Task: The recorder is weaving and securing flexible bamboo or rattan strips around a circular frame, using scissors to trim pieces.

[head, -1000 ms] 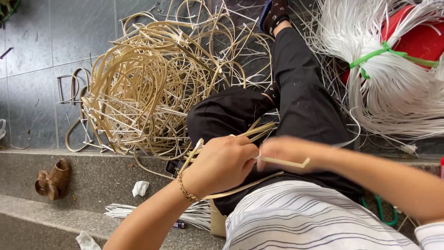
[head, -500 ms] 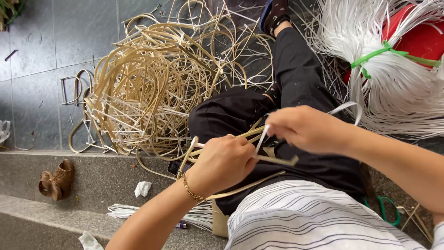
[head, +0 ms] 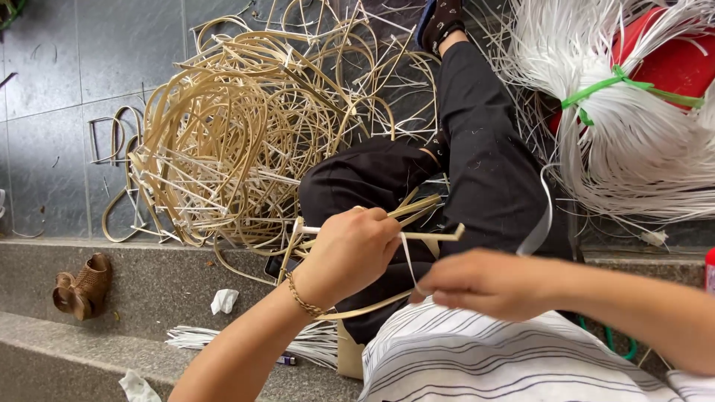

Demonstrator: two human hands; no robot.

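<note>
My left hand (head: 350,253) grips a bent frame of tan cane strips (head: 417,216) above my lap; a thin chain bracelet sits on that wrist. My right hand (head: 491,283) is low and close to my striped shirt, pinching a thin white plastic strip (head: 542,216) that loops up over my black trouser leg and runs back to the frame. Both hands are close together, with the white strip stretched between them.
A big tangled heap of curved cane frames (head: 238,141) lies on the grey tiled floor ahead. A bundle of white strips tied with green band (head: 618,134) rests against a red tub (head: 670,63) at right. A small woven shoe-shaped item (head: 82,286) sits on the stone step.
My right hand had risen with the white strip, then came down and back toward my body, drawing the strip through. My left hand kept hold of the cane frame, barely moving.
</note>
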